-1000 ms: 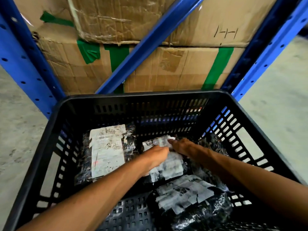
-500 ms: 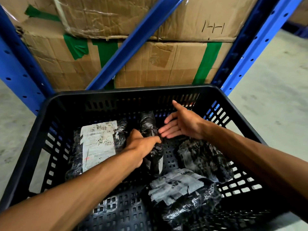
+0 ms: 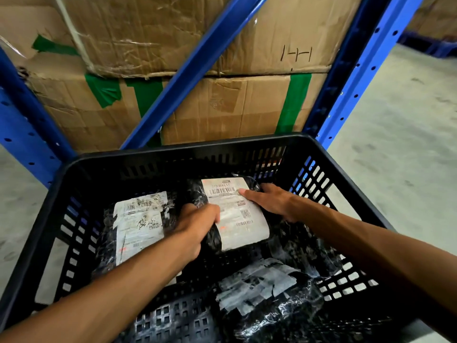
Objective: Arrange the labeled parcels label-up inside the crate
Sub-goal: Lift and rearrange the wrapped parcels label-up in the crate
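Nearest the person, by the crate's [image 3: 329, 167] near-right corner, lies a black-wrapped parcel [image 3: 269, 303] with a crumpled pale label facing up. Neither hand touches it.

Further in, along the left wall, a second labelled parcel [image 3: 138, 226] lies flat and label-up, its long axis running from the near edge toward the far wall. The left forearm crosses just beside its right edge.

Past the middle of the crate is the parcel in hand [image 3: 235, 214], white label up and barcode readable. Its long axis runs near-to-far, leaning a little to the left at the far end. It sits between the two hands. The left hand [image 3: 195, 224] is clenched on the black wrap at its near-left edge, with the fingers curled round the side. The right hand [image 3: 269, 201] lies flatter, fingers spread over the far-right corner and a fingertip [image 3: 243, 191] pressing the label; whether it grips underneath cannot be told. Both hands are on it, so the likely next move is to settle it down beside the left parcel. More black wrap shows under the right forearm, but whether that is another parcel is unclear.

Beyond the far wall stand a blue rack [image 3: 197, 68] and taped cardboard boxes [image 3: 222, 107].
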`<control>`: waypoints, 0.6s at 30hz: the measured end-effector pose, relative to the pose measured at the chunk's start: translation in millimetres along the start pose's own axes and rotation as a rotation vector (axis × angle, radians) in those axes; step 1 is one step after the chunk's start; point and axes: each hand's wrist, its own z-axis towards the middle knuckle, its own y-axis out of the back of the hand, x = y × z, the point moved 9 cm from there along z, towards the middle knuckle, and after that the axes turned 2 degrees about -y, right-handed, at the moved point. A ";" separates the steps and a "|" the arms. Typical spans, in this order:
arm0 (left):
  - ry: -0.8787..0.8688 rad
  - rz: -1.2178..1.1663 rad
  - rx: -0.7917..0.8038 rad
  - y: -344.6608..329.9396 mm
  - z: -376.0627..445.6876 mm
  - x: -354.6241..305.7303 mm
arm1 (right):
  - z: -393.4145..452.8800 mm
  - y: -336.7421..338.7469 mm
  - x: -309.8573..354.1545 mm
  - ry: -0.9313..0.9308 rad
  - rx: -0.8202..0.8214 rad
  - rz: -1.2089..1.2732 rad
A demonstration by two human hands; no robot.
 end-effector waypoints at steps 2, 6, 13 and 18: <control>0.009 0.038 0.009 -11.2 3.1 4.4 | 3.5 -0.5 -10.7 -0.045 -0.009 -0.045; 0.033 0.088 -0.006 -25.2 16.4 11.7 | 5.7 -7.0 -28.6 -0.117 -0.028 -0.102; 0.094 0.191 -0.055 -34.2 45.5 27.6 | 20.5 -25.2 -28.8 -0.117 -0.049 -0.151; 0.178 0.285 0.016 -37.3 55.1 50.1 | 28.5 -56.6 -40.9 -0.123 0.050 -0.182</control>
